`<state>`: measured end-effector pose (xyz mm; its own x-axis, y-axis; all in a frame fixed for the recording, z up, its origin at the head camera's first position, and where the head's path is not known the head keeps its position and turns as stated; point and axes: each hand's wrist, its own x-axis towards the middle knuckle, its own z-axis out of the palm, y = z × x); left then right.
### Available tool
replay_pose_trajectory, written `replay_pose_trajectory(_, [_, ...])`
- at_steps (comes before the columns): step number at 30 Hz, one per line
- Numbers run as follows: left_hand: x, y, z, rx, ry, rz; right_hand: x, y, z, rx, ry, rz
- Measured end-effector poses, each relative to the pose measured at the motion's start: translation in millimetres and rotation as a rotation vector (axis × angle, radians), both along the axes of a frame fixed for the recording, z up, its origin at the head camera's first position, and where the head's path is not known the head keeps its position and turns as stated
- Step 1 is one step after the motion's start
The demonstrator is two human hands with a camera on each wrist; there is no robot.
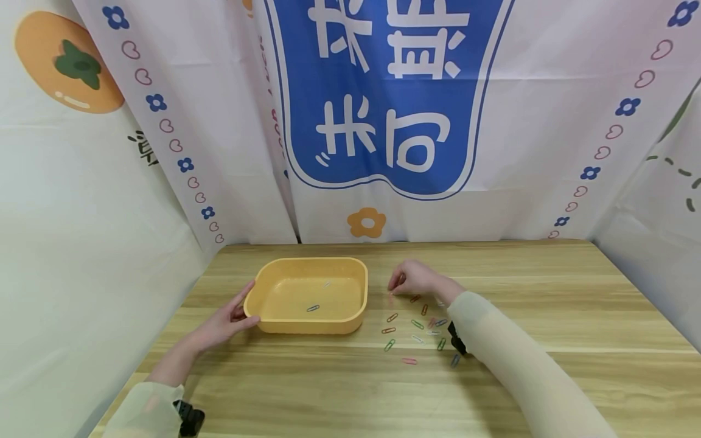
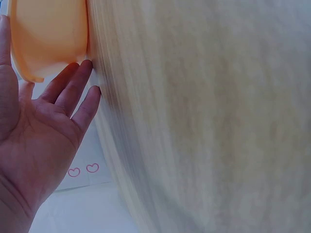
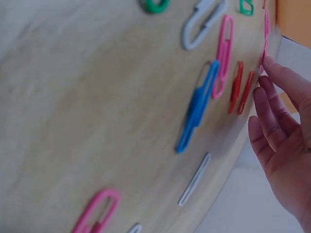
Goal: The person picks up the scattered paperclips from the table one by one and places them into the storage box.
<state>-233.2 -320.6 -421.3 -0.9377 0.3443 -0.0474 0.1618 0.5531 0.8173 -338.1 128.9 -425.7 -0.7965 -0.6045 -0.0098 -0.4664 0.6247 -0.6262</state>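
Observation:
My right hand is bent down at the far edge of the scattered paper clips, its thumb and index finger pinching a pink paper clip close over the wood. Beside it, red clips and a blue clip lie on the table. A shallow yellow basin stands to the left, with a blue clip and a white clip inside. At its left end, my left hand rests spread around the corner. The left fingers reach the basin's wall, fairly straight.
Green clips, orange-red clips, white clips and a pink clip lie right of the basin on the wooden table. A printed white curtain hangs behind the table, with white cloth along both sides.

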Motion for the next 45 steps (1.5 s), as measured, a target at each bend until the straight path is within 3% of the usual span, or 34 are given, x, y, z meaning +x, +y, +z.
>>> replay_pose_trajectory(23, [0.4,0.5,1.3,-0.010,0.028,-0.010,3.1,4.6,-1.2,-0.048,-0.042,-0.043])
replay_pose_trajectory(28, [-0.3,-0.3,-0.3,-0.023,0.031,0.000,4.8,8.7,7.5,-0.072,-0.072,-0.078])
replay_pose_trajectory(36, [-1.4,-0.8,-1.9,-0.035,0.025,0.004,4.6,13.1,21.3,-0.178,-0.029,-0.026])
replay_pose_trajectory(45, [-0.9,-1.1,-0.6,-0.026,0.034,-0.009,9.7,5.0,41.9,-0.208,0.033,0.012])
